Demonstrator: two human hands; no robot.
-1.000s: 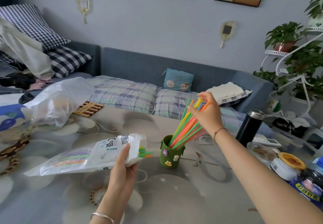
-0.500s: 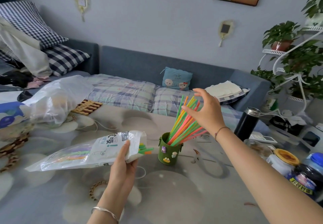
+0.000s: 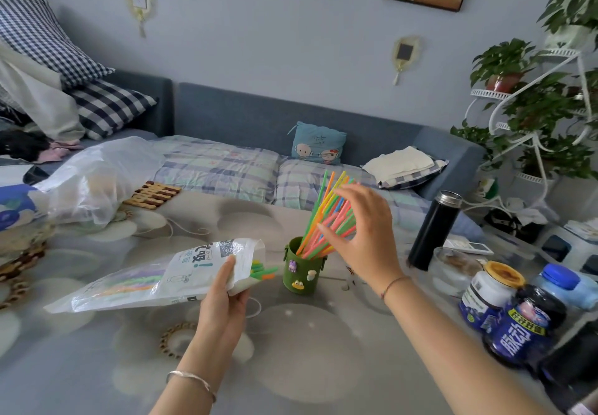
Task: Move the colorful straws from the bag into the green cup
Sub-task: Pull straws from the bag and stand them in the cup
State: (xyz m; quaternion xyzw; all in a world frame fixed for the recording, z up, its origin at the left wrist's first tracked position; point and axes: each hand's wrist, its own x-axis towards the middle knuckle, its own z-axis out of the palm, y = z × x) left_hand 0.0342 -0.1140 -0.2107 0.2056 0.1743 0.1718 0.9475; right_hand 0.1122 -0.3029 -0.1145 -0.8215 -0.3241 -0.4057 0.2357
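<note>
The right hand [image 3: 365, 239] is hovering with fingers spread and empty, just right of the straws [image 3: 326, 217] leaning in the green cup [image 3: 302, 272]. The left hand [image 3: 223, 301] is gripping the bag [image 3: 155, 278] left of the cup, more straws poking from its mouth.

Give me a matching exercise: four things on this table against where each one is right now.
1. clear plastic straw bag
2. green felt cup
3. black steel flask
4. white-and-blue jar with yellow lid

a. right of the cup, upright
b. in the left hand
c. near right edge
d. holding fanned straws

Pairs: 1-b, 2-d, 3-a, 4-c
</note>
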